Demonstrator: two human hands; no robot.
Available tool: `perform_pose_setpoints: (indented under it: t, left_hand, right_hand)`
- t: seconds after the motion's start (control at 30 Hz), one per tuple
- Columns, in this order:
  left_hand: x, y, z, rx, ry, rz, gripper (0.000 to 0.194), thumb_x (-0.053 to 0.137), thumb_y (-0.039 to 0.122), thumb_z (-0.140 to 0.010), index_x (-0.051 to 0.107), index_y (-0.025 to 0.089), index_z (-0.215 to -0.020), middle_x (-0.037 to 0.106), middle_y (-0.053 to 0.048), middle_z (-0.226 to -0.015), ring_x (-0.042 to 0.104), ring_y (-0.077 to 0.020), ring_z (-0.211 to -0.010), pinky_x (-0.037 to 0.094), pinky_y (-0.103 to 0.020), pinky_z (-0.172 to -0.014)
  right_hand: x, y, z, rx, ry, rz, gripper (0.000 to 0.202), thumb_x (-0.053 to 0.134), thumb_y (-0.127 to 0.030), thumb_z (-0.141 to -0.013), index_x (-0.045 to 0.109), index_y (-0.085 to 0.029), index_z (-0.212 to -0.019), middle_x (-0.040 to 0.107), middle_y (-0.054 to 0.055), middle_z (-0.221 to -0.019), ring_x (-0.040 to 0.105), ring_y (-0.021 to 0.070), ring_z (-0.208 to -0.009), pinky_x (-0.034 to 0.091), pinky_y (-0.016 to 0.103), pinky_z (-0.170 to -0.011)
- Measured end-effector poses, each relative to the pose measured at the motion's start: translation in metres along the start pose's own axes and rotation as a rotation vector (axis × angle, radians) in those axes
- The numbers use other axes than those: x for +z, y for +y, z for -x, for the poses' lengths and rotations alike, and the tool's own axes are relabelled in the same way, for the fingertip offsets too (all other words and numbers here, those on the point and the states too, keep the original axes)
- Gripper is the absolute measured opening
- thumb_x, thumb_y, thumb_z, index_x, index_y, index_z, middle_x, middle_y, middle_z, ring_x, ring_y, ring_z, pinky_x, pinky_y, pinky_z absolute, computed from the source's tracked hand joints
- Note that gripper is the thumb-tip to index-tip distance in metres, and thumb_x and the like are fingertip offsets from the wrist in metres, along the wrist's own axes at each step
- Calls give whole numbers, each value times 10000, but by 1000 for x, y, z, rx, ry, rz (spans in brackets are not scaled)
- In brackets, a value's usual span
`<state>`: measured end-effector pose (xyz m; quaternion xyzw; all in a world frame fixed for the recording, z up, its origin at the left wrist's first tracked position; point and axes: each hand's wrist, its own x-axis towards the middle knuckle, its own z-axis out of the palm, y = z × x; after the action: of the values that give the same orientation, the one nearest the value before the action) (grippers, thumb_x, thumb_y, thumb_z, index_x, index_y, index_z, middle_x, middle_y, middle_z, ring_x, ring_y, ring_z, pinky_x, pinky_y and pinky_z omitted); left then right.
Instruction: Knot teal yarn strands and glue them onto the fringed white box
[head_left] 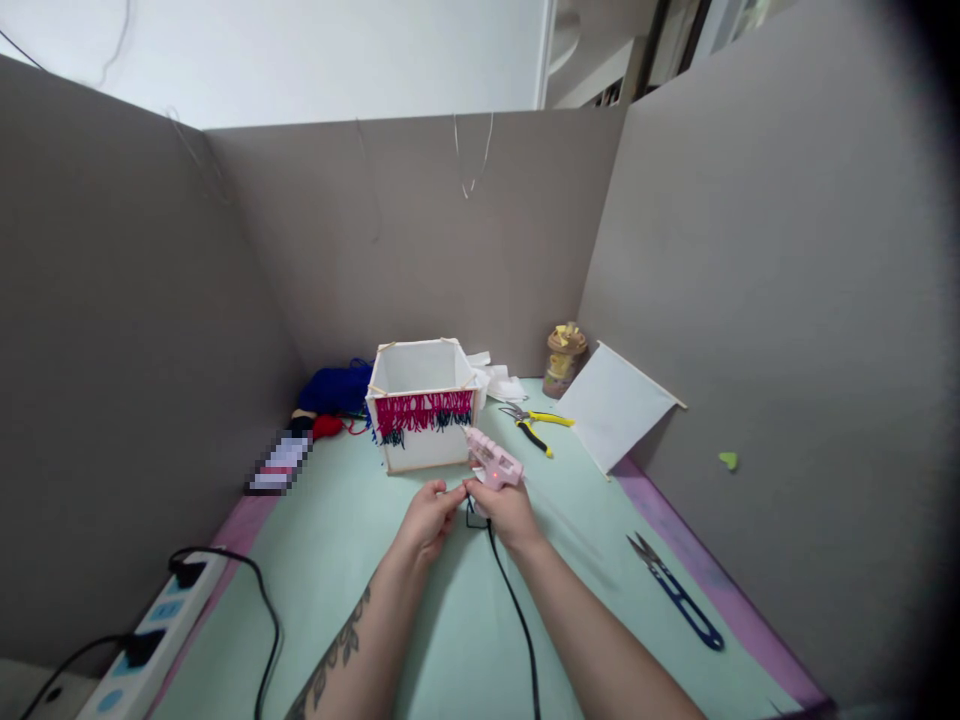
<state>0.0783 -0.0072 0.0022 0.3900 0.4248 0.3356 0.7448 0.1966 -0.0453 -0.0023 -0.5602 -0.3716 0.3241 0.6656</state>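
My right hand (510,510) is wrapped round a pink hot glue gun (496,462), whose small red light is on and whose nozzle points up and left. A black cord (517,590) runs from its handle toward me. My left hand (431,515) is closed, its fingertips pinched together against the right hand's. Something small and dark shows at the fingertips, too small to name. Just beyond the hands stands a white open-topped box (427,455) with wooden-stick edges. Across the upper part of its front hangs a dark pink yarn fringe (424,410), with dark blue-green strands below.
Yellow-and-black pliers (536,420), a lidded cup (564,360) and a white panel (619,410) are at the back right. Thread snips (679,595) lie right. Blue yarn (334,388), a phone (279,465) and a power strip (161,625) are left. Grey walls enclose the table.
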Motion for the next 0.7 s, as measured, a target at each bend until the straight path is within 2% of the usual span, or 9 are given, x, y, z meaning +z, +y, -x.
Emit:
perform_pose_setpoints:
  t: [0.13, 0.23, 0.33, 0.53, 0.63, 0.7]
  left_hand:
    - [1, 2, 1, 43, 5, -63, 509, 803, 411, -494, 451, 187, -787, 433, 109, -492, 320, -22, -385, 127, -166, -379]
    - [2, 1, 1, 113, 8, -159, 483, 772, 444, -541, 518, 160, -838, 502, 77, -518, 356, -31, -404, 167, -163, -387]
    - [3, -1, 1, 181, -12, -197, 461, 791, 414, -516, 536, 148, -793, 519, 66, -492, 386, -41, -413, 218, -164, -420]
    - [2, -6, -6, 263, -22, -274, 370, 787, 356, -499, 641, 116, -740, 641, -19, -601, 536, -108, -540, 373, -211, -540]
    - [-1, -7, -10, 275, 8, -370, 327, 750, 351, -551, 659, 119, -762, 615, -7, -547, 521, -118, -498, 374, -225, -520]
    - [-5, -6, -12, 307, 33, -458, 289, 707, 337, -610, 669, 127, -805, 631, -23, -587, 533, -132, -504, 393, -242, -531]
  right_hand:
    - [-3, 2, -3, -15, 7, -23, 484, 677, -268, -629, 614, -187, -1102, 678, 47, -988, 627, 214, -865, 501, 291, -732]
    - [-4, 1, -3, -46, -12, -46, 472, 665, -249, -640, 612, -209, -1108, 669, 38, -1025, 619, 207, -909, 494, 279, -762]
    - [-3, 1, -3, -27, -14, -41, 456, 660, -237, -638, 610, -199, -1090, 666, 40, -1033, 620, 203, -900, 490, 292, -782]
    - [-7, 10, -8, -10, 64, -30, 407, 695, -294, -617, 639, -168, -999, 686, 52, -961, 626, 211, -873, 489, 304, -769]
    - [-18, 11, -15, -2, 147, -73, 434, 716, -318, -597, 642, -153, -992, 683, 65, -959, 626, 216, -867, 491, 314, -759]
    - [-27, 8, -20, -1, 217, -132, 472, 724, -325, -579, 639, -154, -1011, 676, 67, -980, 628, 216, -858, 496, 317, -740]
